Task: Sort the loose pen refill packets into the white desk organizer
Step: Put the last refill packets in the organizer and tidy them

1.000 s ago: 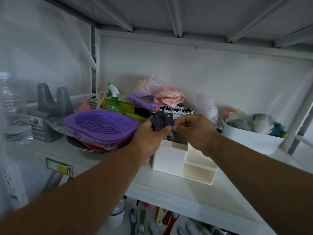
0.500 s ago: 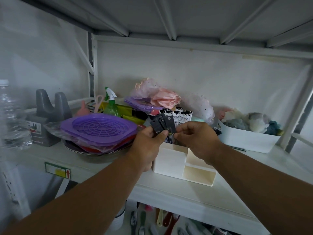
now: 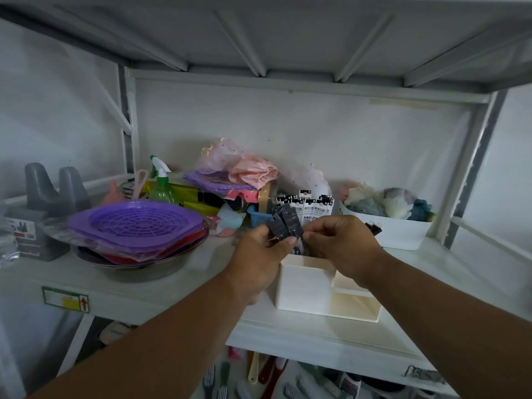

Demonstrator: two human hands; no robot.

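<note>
On a cluttered white metal shelf (image 3: 178, 286), beside stacked purple plastic strainers (image 3: 138, 224), the left hand (image 3: 260, 256) grips a fan of dark pen refill packets (image 3: 285, 224) above the white desk organizer (image 3: 305, 286), while the right hand's (image 3: 342, 243) fingers pinch their lower edge.

Matt white plastic organizer (image 3: 305, 286); purple plastic strainer (image 3: 138, 223) — glossy metal bowl (image 3: 144, 267) beneath.

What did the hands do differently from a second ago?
Hardly anything. The left hand still grips the fan of dark packets above the white organizer, and the right hand still pinches at their lower edge. Nothing was let go. The purple basket and white bin stayed put.
</note>
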